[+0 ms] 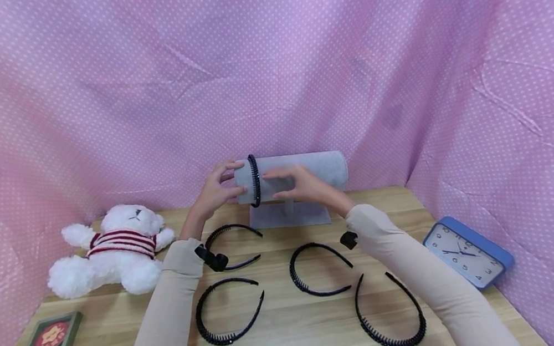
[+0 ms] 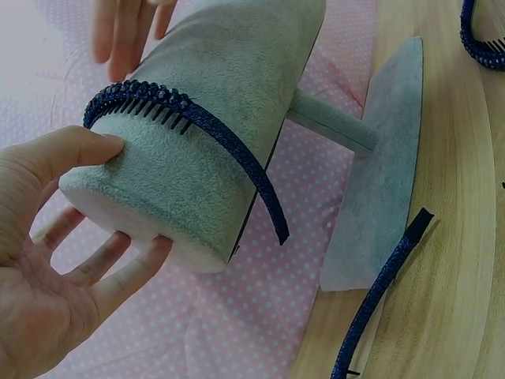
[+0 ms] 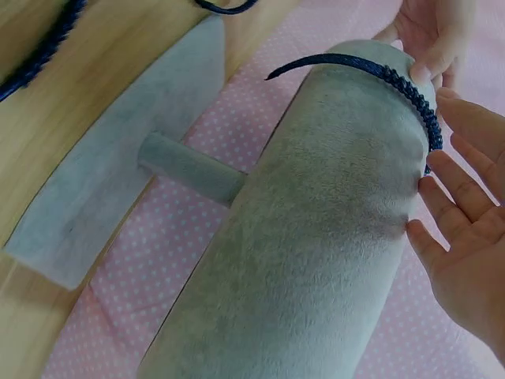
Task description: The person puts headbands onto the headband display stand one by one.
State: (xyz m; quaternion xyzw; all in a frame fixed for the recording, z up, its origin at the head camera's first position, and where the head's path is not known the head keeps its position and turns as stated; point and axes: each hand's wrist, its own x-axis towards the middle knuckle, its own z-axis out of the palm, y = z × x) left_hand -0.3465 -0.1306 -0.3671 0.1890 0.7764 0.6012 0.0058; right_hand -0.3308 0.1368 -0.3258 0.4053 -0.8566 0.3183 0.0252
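Note:
A black beaded headband (image 1: 255,180) with comb teeth sits around the left part of a grey padded cylinder (image 1: 323,165) on a display stand; in the left wrist view its end (image 2: 272,209) reaches down past the cylinder's side. My left hand (image 1: 215,189) is at the cylinder's left end, thumb and spread fingers touching the padding beside the headband. To the right of the headband is my right hand (image 1: 303,183), fingers extended; fingertips (image 3: 430,185) lie against the cylinder's side in the right wrist view. Neither hand grips the headband.
Several more headbands lie on the wooden table, including one (image 1: 294,271) in the middle and one (image 1: 418,337) nearer the front. A white teddy bear (image 1: 128,265) and small frame (image 1: 52,336) are left. A blue clock (image 1: 470,252) leans right. Pink dotted cloth (image 1: 267,73) hangs behind.

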